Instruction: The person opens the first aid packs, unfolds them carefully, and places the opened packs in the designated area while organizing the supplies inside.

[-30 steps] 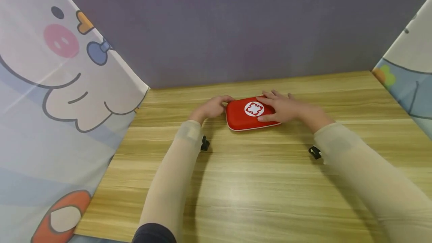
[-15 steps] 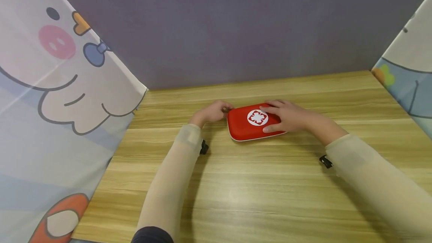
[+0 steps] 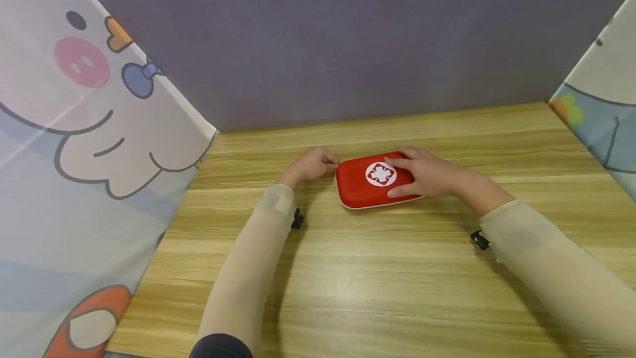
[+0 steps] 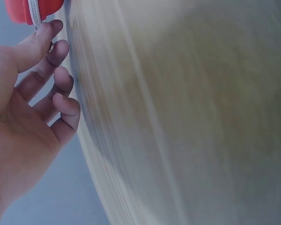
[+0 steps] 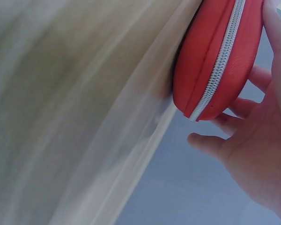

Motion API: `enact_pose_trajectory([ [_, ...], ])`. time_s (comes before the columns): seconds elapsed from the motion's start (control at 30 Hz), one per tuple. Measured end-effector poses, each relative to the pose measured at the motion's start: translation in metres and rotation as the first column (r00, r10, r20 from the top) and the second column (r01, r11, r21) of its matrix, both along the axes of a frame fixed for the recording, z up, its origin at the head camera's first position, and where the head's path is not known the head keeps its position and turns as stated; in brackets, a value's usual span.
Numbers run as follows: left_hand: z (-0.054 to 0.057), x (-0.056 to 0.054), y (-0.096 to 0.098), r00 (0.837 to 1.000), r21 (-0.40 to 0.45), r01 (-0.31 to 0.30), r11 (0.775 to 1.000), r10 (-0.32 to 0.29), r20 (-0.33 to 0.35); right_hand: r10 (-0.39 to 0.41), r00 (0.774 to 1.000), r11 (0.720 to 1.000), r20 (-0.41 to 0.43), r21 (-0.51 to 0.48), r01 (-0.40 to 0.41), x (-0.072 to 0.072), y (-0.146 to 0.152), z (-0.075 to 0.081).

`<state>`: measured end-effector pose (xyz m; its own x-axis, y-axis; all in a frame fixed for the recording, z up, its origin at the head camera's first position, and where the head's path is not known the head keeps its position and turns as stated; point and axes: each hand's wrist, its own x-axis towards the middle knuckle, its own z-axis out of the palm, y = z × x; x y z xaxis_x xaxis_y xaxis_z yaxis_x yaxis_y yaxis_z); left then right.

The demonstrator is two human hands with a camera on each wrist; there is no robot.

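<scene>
A red zip-up first-aid case (image 3: pixel 354 184) with a white cross emblem lies on the table. At its left end my left hand (image 3: pixel 312 164) pinches what looks like the zipper pull (image 4: pixel 51 47) between thumb and index finger; the other fingers curl loosely. My right hand (image 3: pixel 431 174) holds the case's right end, its thumb on the lid near the front edge and its fingers spread over the lid to the back edge. In the right wrist view the silver zipper (image 5: pixel 220 63) runs closed around that end, and the little finger stands free of it.
The wood-grain table (image 3: pixel 348 291) reaches back to a grey panel (image 3: pixel 348 43). A cartoon-printed cloth (image 3: pixel 149 148) hangs on the left, and another printed cloth (image 3: pixel 606 120) hangs on the right.
The case has shifted slightly toward me and to the right along with my right hand. My left thumb and index finger have closed together at the case's left end.
</scene>
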<state>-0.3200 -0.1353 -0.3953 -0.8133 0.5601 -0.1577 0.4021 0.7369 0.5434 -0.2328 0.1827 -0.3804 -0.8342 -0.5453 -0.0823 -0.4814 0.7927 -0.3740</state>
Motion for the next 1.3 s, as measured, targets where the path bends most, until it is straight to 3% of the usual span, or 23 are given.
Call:
enact_pose_trajectory([
  [0.63, -0.003, 0.008, -0.017, 1.000, 0.012, 0.010, 1.000, -0.010, -0.007, -0.009, 0.999, 0.995, -0.040, 0.101, 0.013, 0.003, 0.003, -0.003],
  [0.83, -0.002, 0.021, -0.026, 0.998, 0.029, 0.003, 1.000, -0.005, 0.055, -0.008, 0.998, 0.992, -0.063, 0.126, 0.016, 0.005, 0.002, -0.003],
  [1.07, 0.001, 0.040, -0.030, 0.996, 0.023, 0.081, 0.996, -0.082, 0.039, -0.021, 0.996, 0.989, -0.085, 0.143, 0.033, 0.005, 0.000, -0.004],
  [1.3, 0.002, 0.063, -0.031, 0.992, 0.041, 0.108, 0.993, -0.110, 0.061, -0.026, 0.996, 0.991, -0.088, 0.131, 0.038, 0.005, -0.001, -0.004],
])
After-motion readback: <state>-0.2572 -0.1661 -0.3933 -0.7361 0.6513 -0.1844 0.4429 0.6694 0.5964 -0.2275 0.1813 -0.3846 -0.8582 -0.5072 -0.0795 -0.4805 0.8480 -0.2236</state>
